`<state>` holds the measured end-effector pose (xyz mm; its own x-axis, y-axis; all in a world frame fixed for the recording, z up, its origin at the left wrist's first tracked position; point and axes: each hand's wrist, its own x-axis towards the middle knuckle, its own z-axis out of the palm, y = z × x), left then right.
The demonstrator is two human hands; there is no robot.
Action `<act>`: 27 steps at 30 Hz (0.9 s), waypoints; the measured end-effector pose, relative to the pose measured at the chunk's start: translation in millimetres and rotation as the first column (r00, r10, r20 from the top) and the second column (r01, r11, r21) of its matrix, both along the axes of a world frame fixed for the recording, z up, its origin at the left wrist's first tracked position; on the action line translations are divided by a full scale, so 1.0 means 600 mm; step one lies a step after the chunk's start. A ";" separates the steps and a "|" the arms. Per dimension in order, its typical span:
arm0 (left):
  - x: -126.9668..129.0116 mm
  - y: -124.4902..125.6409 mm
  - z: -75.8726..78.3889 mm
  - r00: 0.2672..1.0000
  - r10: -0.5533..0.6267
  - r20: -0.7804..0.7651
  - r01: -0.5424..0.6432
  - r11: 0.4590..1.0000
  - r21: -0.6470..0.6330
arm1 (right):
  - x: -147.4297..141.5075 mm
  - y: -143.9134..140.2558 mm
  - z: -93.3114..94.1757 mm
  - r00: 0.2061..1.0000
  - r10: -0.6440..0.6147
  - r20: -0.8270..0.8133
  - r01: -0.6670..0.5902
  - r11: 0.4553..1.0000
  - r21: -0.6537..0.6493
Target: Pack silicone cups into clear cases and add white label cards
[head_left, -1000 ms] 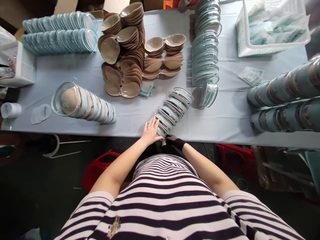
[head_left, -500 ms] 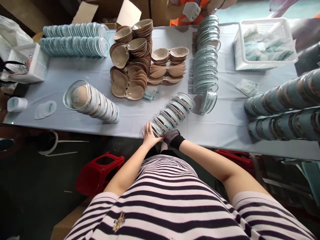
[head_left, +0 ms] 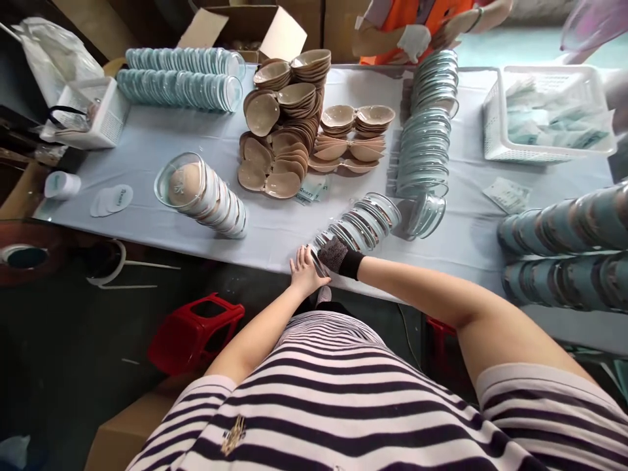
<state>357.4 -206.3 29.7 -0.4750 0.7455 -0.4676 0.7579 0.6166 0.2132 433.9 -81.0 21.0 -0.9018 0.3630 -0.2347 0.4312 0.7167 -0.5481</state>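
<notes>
A slanting row of round clear plastic containers [head_left: 370, 221] lies near the table's front edge. My bare left hand [head_left: 307, 273] is at its near end, fingers bent over the end container and thumb stretched under it. My right hand [head_left: 337, 255], in a dark mesh glove, curls over the same end from the right, its fingertips partly hidden. Just beyond lie several stacked beige bra cups [head_left: 281, 184]. A leaning stack of clear containers with beige cups inside [head_left: 216, 199] stands to the left.
A long row of clear lids [head_left: 422, 154] runs toward a co-worker's gloved hand [head_left: 415, 42]. White baskets stand at right [head_left: 549, 156] and left [head_left: 115, 121]. Filled container stacks [head_left: 564, 226] lie at the right. A red stool [head_left: 184, 337] is below the table.
The view has shifted, so the table's contents appear farther right. My right hand has moved up onto the near end of the row, while my left stays at that end.
</notes>
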 end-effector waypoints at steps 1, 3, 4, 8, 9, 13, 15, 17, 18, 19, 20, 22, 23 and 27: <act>0.000 0.001 0.001 1.000 0.010 0.007 -0.010 1.000 -0.002 | -0.016 0.009 0.002 0.999 0.029 -0.017 -0.029 1.000 0.012; 0.000 0.003 0.002 0.998 0.044 0.038 -0.043 0.999 -0.023 | -0.049 0.026 0.009 0.995 0.090 -0.031 -0.089 0.996 0.032; -0.001 0.004 0.003 0.997 0.062 0.055 -0.061 0.998 -0.029 | -0.063 0.035 0.012 0.994 0.109 -0.029 -0.108 0.994 0.035; -0.004 -0.004 0.003 0.966 0.143 0.216 -0.159 0.985 0.061 | -0.072 0.110 0.015 0.995 0.089 -0.038 -0.088 0.996 0.032; -0.004 -0.007 0.001 0.937 0.172 0.303 -0.210 0.973 0.099 | -0.056 0.140 0.012 0.998 0.037 -0.060 -0.034 0.998 0.046; -0.007 -0.019 -0.011 0.656 0.398 0.641 -0.520 0.854 0.001 | 0.053 0.265 -0.024 0.849 -0.518 -0.104 0.524 0.851 0.030; -0.008 -0.017 -0.014 0.446 0.518 0.730 -0.602 0.777 -0.184 | 0.104 0.302 -0.050 0.700 -0.709 0.086 0.714 0.694 -0.090; -0.007 -0.011 -0.012 0.300 0.571 0.764 -0.596 0.738 -0.317 | 0.137 0.312 -0.073 0.638 -0.718 0.278 0.770 0.604 -0.206; -0.007 -0.008 -0.009 0.272 0.582 0.767 -0.579 0.736 -0.352 | 0.148 0.309 -0.081 0.630 -0.708 0.318 0.776 0.576 -0.255; -0.007 -0.006 -0.005 0.274 0.586 0.763 -0.558 0.743 -0.370 | 0.156 0.301 -0.086 0.625 -0.710 0.324 0.780 0.554 -0.292; -0.009 -0.005 -0.001 0.292 0.584 0.757 -0.532 0.757 -0.379 | 0.163 0.292 -0.090 0.619 -0.721 0.311 0.783 0.536 -0.317; -0.021 -0.007 0.001 0.325 0.593 0.737 -0.495 0.771 -0.401 | 0.174 0.270 -0.092 0.601 -0.742 0.298 0.788 0.487 -0.377; -0.032 -0.008 -0.001 0.340 0.605 0.720 -0.490 0.767 -0.414 | 0.178 0.259 -0.092 0.590 -0.753 0.292 0.789 0.460 -0.408; -0.105 -0.012 -0.022 0.292 0.762 0.578 -0.600 0.617 -0.510 | 0.192 0.203 -0.081 0.507 -0.815 0.281 0.809 0.339 -0.480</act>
<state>294.7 -213.7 16.5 -0.2372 0.1904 -0.9526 -0.3071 0.9156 0.2595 549.2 40.8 -27.4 -0.2330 0.7473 -0.6223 0.6367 -0.3664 -0.6785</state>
